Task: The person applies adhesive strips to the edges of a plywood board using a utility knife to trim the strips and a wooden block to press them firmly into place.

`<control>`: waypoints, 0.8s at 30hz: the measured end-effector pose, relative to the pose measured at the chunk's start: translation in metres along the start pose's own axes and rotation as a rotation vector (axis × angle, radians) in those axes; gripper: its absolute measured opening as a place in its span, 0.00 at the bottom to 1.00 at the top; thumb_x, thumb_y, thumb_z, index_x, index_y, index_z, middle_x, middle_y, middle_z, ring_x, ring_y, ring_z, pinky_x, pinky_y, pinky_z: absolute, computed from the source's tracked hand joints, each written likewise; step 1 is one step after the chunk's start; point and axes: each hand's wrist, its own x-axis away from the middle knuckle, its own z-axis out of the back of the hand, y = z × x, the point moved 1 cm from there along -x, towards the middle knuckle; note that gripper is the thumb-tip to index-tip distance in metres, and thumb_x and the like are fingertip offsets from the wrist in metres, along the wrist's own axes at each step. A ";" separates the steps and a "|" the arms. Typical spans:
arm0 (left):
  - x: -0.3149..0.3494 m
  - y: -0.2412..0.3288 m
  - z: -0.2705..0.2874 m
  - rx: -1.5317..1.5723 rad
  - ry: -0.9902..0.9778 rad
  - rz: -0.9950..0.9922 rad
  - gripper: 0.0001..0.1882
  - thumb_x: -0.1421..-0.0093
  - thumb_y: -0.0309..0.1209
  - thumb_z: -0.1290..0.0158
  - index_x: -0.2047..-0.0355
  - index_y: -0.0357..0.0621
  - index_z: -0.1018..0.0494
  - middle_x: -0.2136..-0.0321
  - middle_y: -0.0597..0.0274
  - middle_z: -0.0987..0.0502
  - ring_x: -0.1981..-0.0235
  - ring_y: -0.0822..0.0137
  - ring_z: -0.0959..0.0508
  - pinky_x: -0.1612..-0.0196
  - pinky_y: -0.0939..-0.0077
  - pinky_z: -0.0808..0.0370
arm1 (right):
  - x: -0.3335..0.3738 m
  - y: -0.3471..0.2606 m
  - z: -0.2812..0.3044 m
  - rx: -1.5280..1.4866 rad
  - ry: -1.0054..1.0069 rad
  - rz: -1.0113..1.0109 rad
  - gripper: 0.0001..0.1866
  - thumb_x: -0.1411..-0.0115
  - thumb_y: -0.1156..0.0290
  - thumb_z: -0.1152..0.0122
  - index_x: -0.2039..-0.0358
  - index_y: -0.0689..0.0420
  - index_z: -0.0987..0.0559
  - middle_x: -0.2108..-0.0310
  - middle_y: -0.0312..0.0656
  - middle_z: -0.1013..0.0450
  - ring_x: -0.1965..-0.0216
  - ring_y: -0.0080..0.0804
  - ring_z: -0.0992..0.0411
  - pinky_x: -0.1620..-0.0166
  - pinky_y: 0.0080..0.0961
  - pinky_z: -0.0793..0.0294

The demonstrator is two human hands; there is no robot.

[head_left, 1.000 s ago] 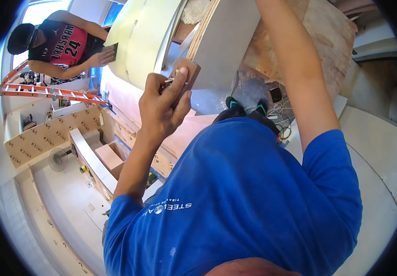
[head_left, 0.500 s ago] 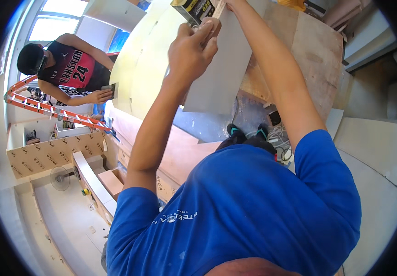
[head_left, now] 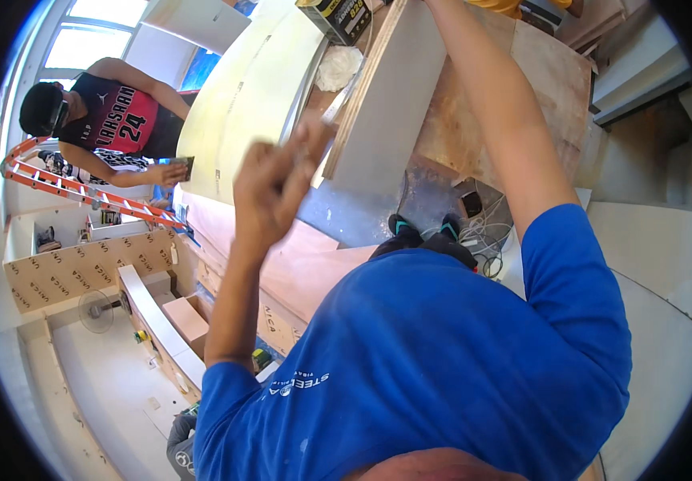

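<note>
The left hand [head_left: 267, 192] was raised just beside the layered plywood edge of a grey-faced panel [head_left: 400, 100], which lay in front of the person and ran away toward the top of the view. Motion blurred the fingers [head_left: 288, 180]; they looked bent, but whether they gripped something or touched the edge could not be told. The hand's place next to that edge kept it within easy reach, by judgement. The right forearm [head_left: 514, 112] stretched along the panel's other side, perhaps so that its hand could steady the far end; the right hand itself lay beyond the upper border, so its grip could not be told.

Left of the panel, a crumpled white cloth [head_left: 338, 69] and a black-and-yellow metal can [head_left: 336, 20] sat close by, probably to be handy without covering the grey face. Farther left spread a curved pale-yellow sheet [head_left: 229, 104]. At its edge a co-worker's hand [head_left: 168, 174] held a small dark flat block [head_left: 189, 168], upright against the border, seemingly so that its face met the sheet there.
</note>
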 end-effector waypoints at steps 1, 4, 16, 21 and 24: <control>0.025 0.008 -0.004 -0.046 -0.022 -0.004 0.26 0.43 0.31 0.34 0.43 0.46 0.20 0.70 0.53 0.26 0.72 0.61 0.25 0.69 0.69 0.27 | -0.004 0.005 0.000 -0.013 0.020 0.017 0.37 0.46 0.66 0.38 0.35 0.58 0.36 0.38 0.63 0.34 0.36 0.64 0.35 0.34 0.51 0.32; 0.055 0.020 -0.013 -0.078 -0.049 0.015 0.29 0.47 0.27 0.34 0.42 0.51 0.20 0.66 0.53 0.27 0.73 0.60 0.24 0.71 0.68 0.24 | 0.001 0.012 -0.013 -0.096 -0.010 0.012 0.35 0.45 0.68 0.39 0.36 0.56 0.35 0.39 0.62 0.33 0.37 0.64 0.34 0.35 0.52 0.31; -0.047 0.017 -0.052 -0.192 -0.031 -0.110 0.28 0.42 0.29 0.36 0.40 0.50 0.22 0.69 0.53 0.33 0.74 0.58 0.27 0.68 0.64 0.25 | 0.007 0.016 -0.036 -0.076 -0.015 0.030 0.45 0.52 0.74 0.34 0.32 0.60 0.41 0.35 0.61 0.41 0.37 0.66 0.35 0.34 0.51 0.32; -0.127 0.015 -0.088 -0.192 0.051 -0.173 0.22 0.42 0.36 0.36 0.46 0.56 0.19 0.67 0.53 0.30 0.70 0.52 0.23 0.66 0.59 0.23 | -0.016 0.022 -0.034 -0.050 0.062 0.092 0.45 0.52 0.74 0.34 0.32 0.60 0.41 0.35 0.61 0.41 0.37 0.66 0.35 0.33 0.51 0.34; -0.200 -0.005 -0.113 -0.267 0.224 -0.263 0.21 0.38 0.43 0.40 0.47 0.51 0.19 0.68 0.51 0.27 0.70 0.55 0.22 0.64 0.62 0.23 | -0.002 0.012 -0.045 -0.055 0.061 0.074 0.46 0.52 0.73 0.34 0.32 0.60 0.41 0.34 0.61 0.41 0.37 0.66 0.35 0.32 0.51 0.35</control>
